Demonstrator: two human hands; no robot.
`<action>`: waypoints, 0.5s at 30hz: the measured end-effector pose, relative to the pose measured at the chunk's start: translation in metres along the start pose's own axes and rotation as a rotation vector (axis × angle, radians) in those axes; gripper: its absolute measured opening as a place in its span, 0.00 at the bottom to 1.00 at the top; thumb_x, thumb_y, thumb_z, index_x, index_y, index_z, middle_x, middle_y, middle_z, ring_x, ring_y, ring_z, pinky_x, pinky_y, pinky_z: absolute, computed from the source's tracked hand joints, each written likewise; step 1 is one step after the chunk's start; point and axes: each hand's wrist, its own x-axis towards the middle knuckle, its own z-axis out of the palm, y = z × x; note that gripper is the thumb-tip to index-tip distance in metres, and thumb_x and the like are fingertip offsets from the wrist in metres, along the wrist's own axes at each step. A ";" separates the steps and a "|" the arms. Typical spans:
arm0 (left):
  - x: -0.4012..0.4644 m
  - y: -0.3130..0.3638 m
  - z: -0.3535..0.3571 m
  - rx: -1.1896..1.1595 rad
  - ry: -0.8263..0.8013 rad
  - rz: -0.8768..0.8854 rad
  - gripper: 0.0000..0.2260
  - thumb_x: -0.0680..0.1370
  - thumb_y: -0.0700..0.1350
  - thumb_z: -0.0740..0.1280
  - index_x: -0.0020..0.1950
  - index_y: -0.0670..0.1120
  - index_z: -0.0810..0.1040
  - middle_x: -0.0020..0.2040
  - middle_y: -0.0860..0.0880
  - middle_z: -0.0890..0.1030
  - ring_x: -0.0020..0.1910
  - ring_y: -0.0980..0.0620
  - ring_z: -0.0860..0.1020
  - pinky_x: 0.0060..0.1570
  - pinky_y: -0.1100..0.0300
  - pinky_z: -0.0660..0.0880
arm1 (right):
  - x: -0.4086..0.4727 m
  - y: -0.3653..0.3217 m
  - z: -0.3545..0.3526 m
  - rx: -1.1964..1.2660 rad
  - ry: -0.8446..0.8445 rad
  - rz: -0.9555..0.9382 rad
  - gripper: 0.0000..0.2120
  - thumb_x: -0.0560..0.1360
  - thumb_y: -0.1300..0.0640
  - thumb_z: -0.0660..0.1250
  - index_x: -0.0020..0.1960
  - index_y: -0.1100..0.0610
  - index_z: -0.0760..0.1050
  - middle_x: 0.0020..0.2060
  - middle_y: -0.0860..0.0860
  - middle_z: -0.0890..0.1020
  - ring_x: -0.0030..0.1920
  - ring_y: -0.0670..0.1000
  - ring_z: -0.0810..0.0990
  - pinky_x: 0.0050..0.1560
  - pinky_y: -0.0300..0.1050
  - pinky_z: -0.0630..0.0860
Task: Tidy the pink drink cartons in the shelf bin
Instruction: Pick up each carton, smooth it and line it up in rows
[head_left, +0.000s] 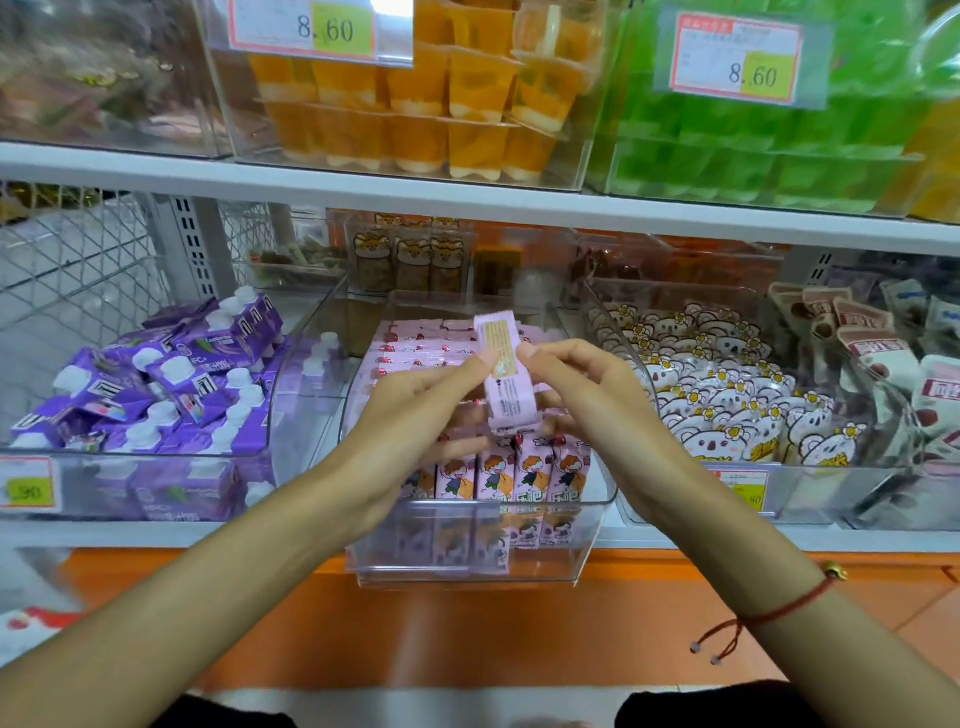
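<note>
A clear plastic bin on the middle shelf holds several pink drink cartons, a front row standing upright with a cartoon figure facing out and more lying flat behind. Above the bin, one pink carton is held on its narrow side with its label panel facing me. My left hand pinches it from the left and my right hand pinches it from the right. My fingers hide the carton's lower part and some of the front row.
A bin of purple capped cartons stands to the left. To the right is a bin of koala snack packs. Upper shelf bins hold orange jelly cups and green packs. An orange ledge runs below.
</note>
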 end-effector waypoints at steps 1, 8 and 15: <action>0.000 0.000 0.000 -0.040 -0.006 -0.055 0.13 0.76 0.54 0.67 0.52 0.47 0.83 0.45 0.51 0.86 0.41 0.58 0.84 0.38 0.66 0.79 | 0.000 0.000 0.001 0.006 -0.005 0.020 0.14 0.76 0.51 0.67 0.55 0.60 0.76 0.39 0.55 0.82 0.34 0.45 0.78 0.34 0.36 0.76; 0.004 0.001 -0.002 -0.022 0.011 -0.057 0.12 0.76 0.53 0.67 0.51 0.48 0.83 0.44 0.52 0.86 0.39 0.59 0.84 0.36 0.67 0.79 | 0.002 0.000 0.000 -0.015 -0.040 0.025 0.14 0.76 0.49 0.66 0.56 0.58 0.75 0.42 0.57 0.81 0.37 0.49 0.77 0.34 0.33 0.76; 0.006 0.005 -0.015 0.261 -0.049 0.346 0.15 0.78 0.43 0.66 0.63 0.53 0.77 0.57 0.58 0.82 0.57 0.62 0.79 0.53 0.70 0.75 | -0.001 -0.001 -0.007 -0.127 -0.146 -0.197 0.15 0.77 0.56 0.67 0.63 0.48 0.72 0.50 0.47 0.81 0.50 0.43 0.81 0.52 0.39 0.78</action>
